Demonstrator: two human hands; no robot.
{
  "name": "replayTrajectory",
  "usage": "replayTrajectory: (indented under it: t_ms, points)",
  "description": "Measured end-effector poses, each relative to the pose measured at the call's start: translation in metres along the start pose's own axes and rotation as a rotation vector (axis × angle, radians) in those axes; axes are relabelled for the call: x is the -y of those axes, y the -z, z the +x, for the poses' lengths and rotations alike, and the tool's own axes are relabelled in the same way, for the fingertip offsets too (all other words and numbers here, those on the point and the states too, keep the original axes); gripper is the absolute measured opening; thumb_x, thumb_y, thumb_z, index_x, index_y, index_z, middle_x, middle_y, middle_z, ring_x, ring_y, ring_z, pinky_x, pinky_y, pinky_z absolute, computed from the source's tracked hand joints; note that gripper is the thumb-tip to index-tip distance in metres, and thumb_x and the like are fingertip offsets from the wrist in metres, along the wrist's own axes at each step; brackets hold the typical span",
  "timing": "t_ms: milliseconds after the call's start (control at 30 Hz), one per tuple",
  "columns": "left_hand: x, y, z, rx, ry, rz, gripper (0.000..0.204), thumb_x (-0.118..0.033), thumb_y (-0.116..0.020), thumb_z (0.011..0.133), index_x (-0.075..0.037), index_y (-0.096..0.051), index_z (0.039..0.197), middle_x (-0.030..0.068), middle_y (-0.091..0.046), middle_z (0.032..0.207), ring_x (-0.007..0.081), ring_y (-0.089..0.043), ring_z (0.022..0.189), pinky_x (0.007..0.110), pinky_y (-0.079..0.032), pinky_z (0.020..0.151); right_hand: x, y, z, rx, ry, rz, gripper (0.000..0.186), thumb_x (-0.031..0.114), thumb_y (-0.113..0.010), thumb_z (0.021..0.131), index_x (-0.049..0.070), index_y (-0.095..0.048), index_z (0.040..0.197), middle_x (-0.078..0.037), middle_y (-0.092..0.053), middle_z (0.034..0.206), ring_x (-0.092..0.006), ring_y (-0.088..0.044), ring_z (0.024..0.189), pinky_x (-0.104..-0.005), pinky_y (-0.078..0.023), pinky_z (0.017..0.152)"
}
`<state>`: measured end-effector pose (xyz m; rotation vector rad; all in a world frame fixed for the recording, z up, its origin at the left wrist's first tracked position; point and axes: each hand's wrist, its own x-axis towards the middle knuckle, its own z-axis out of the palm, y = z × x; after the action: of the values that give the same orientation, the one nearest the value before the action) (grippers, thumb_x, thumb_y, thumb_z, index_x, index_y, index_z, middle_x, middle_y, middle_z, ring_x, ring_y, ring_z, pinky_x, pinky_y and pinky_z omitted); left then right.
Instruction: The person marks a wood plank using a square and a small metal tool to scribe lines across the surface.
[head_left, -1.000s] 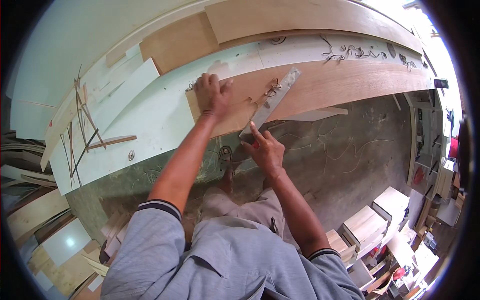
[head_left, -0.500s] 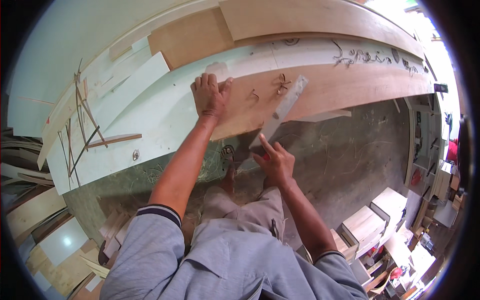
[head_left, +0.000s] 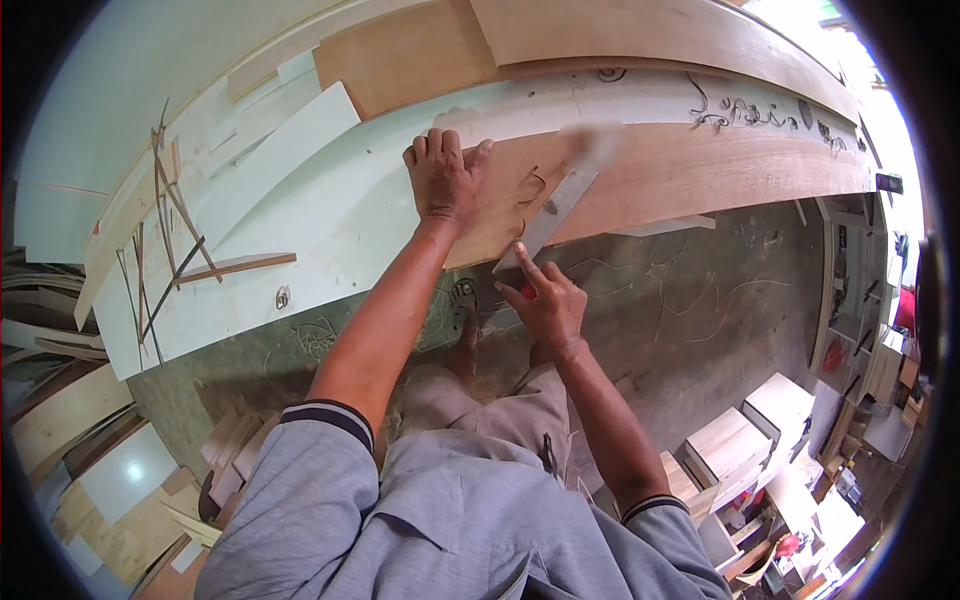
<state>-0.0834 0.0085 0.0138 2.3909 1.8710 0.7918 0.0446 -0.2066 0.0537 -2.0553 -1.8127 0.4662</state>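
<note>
A long brown wooden board point(head_left: 690, 168) lies across the pale workbench point(head_left: 250, 245). My left hand point(head_left: 445, 182) presses down on its left end, fingers stretched toward the far edge and thumb apart. In my right hand point(head_left: 552, 302), at the near edge, is a handsaw point(head_left: 553, 212); its red handle shows between the curled fingers, and the index finger points along the blade. The blade slants away to the right over the board, its far end blurred. Thin brown curls point(head_left: 532, 188) lie on the board beside the blade.
Brown panels point(head_left: 400, 60) and a white strip point(head_left: 285, 150) lie at the back of the bench. Thin dark strips point(head_left: 165, 230) are at left, and curled scraps point(head_left: 745, 112) at far right. Wooden boxes point(head_left: 735, 445) stand behind me on the right; boards point(head_left: 90, 400) are stacked left.
The handsaw's far end has become blurred with motion. My right hand has shifted slightly up and left. My left hand stays on the board, while the view has shifted a little.
</note>
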Motion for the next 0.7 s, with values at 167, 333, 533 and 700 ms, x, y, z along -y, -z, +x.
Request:
replayTrajectory:
  t_ms: [167, 333, 533, 700]
  points:
    - [0.000, 0.002, -0.003, 0.002, -0.004, 0.042, 0.044, -0.051, -0.066, 0.093, -0.008, -0.057, 0.089, 0.0110, -0.056, 0.097, 0.0303, -0.053, 0.099, 0.047, -0.041, 0.091, 0.011, -0.006, -0.002, 0.016, 0.066, 0.010, 0.071, 0.037, -0.086, 0.077, 0.027, -0.062, 0.143, -0.003, -0.057, 0.077, -0.0223, -0.062, 0.062, -0.0386, -0.051, 0.055]
    - [0.000, 0.003, 0.000, 0.000, 0.008, -0.040, 0.047, -0.053, -0.067, 0.092, -0.007, -0.057, 0.091, 0.0134, -0.056, 0.097, 0.0326, -0.054, 0.100, 0.048, -0.040, 0.092, 0.024, -0.013, -0.001, 0.023, -0.028, 0.031, 0.073, 0.037, -0.087, 0.074, 0.027, -0.062, 0.142, -0.003, -0.056, 0.078, -0.0229, -0.064, 0.066, -0.0392, -0.053, 0.057]
    - [-0.001, 0.006, 0.000, -0.017, -0.010, -0.022, 0.046, -0.051, -0.068, 0.092, -0.007, -0.057, 0.091, 0.0129, -0.056, 0.099, 0.0324, -0.053, 0.101, 0.049, -0.039, 0.092, 0.039, -0.021, 0.000, 0.029, -0.052, 0.013, 0.076, 0.037, -0.088, 0.072, 0.029, -0.062, 0.143, -0.003, -0.056, 0.080, -0.0230, -0.065, 0.069, -0.0393, -0.053, 0.058]
    - [-0.001, 0.008, 0.000, 0.030, 0.011, -0.024, 0.043, -0.049, -0.064, 0.094, -0.007, -0.058, 0.092, 0.0118, -0.055, 0.099, 0.0306, -0.051, 0.101, 0.047, -0.038, 0.093, 0.045, -0.022, -0.006, 0.170, -0.085, 0.012, 0.074, 0.034, -0.088, 0.071, 0.028, -0.063, 0.141, -0.003, -0.056, 0.080, -0.0232, -0.065, 0.070, -0.0400, -0.053, 0.060]
